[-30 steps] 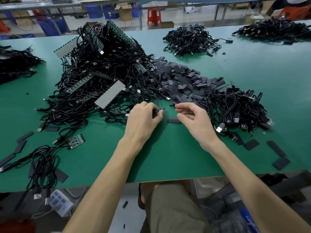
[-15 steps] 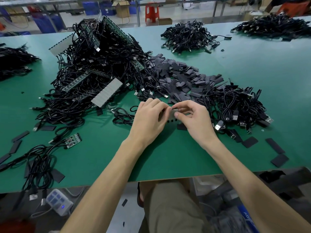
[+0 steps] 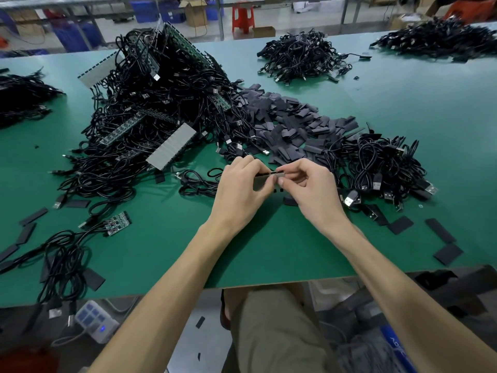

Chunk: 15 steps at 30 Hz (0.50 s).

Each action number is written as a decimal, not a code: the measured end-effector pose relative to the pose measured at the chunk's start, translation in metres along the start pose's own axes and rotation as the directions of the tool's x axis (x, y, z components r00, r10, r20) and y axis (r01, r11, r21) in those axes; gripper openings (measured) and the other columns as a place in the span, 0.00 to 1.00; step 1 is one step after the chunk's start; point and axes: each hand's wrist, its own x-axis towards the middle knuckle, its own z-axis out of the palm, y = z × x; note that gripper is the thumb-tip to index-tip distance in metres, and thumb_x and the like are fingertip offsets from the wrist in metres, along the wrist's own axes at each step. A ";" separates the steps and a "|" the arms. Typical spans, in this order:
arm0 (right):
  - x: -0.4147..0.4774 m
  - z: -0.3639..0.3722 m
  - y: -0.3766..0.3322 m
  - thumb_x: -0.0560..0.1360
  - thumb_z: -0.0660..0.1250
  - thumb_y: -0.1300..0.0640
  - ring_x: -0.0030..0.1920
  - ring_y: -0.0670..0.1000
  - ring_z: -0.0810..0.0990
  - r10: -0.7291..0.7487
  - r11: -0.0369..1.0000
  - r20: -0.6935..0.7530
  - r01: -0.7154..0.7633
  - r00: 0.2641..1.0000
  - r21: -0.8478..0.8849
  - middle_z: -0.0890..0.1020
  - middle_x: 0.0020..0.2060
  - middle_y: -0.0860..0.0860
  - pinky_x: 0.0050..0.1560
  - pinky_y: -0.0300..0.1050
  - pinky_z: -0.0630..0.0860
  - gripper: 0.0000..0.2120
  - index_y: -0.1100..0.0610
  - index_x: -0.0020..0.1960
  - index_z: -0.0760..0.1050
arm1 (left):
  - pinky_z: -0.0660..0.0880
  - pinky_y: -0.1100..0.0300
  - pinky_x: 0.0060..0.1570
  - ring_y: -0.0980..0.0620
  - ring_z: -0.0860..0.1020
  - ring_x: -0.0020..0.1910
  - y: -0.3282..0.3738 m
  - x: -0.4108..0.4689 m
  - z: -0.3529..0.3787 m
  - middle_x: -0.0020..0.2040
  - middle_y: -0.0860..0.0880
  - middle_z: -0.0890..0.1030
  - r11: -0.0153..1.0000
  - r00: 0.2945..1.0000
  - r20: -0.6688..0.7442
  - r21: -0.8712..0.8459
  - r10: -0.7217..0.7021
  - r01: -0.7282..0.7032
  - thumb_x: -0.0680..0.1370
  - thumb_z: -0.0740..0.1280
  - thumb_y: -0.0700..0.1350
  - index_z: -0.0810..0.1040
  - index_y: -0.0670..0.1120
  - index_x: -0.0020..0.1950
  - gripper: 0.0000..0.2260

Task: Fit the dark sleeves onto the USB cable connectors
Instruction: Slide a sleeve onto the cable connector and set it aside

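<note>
Sleeve (image 3: 265,182) is pinched in the curled fingers of left hand (image 3: 239,191) and right hand (image 3: 313,188) just over the table (image 3: 269,251), looks mid-fitting, next needs a straight push onto the connector (image 3: 273,172).

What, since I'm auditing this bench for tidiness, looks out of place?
Two dark sleeves lie on the floor below the table edge, away from the sleeve pile. At the left, cable ends hang over that edge above a power strip.

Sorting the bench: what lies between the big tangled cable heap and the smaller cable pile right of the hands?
A pile of loose dark sleeves on the green table, shown in the head view.
</note>
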 end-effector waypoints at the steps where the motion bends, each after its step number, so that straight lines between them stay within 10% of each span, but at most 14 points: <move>1: 0.000 0.000 0.000 0.76 0.73 0.65 0.42 0.39 0.82 0.001 1.000 -0.003 -0.001 1.000 0.000 0.85 0.43 0.45 0.45 0.35 0.78 0.06 0.57 0.52 0.83 | 0.71 0.50 0.53 0.48 0.73 0.47 0.000 0.000 0.000 0.44 0.50 0.78 1.000 1.000 -0.006 0.006 0.003 -0.003 0.79 0.72 0.45 0.79 0.43 0.45 0.07; 15: -0.002 0.003 -0.002 0.77 0.73 0.63 0.41 0.36 0.80 -0.008 1.000 -0.032 0.008 0.999 -0.022 0.83 0.42 0.43 0.42 0.30 0.75 0.06 0.56 0.53 0.81 | 0.68 0.53 0.51 0.48 0.73 0.45 0.004 -0.002 0.005 0.43 0.50 0.77 0.998 0.998 -0.065 0.063 0.006 -0.002 0.79 0.71 0.45 0.77 0.44 0.44 0.07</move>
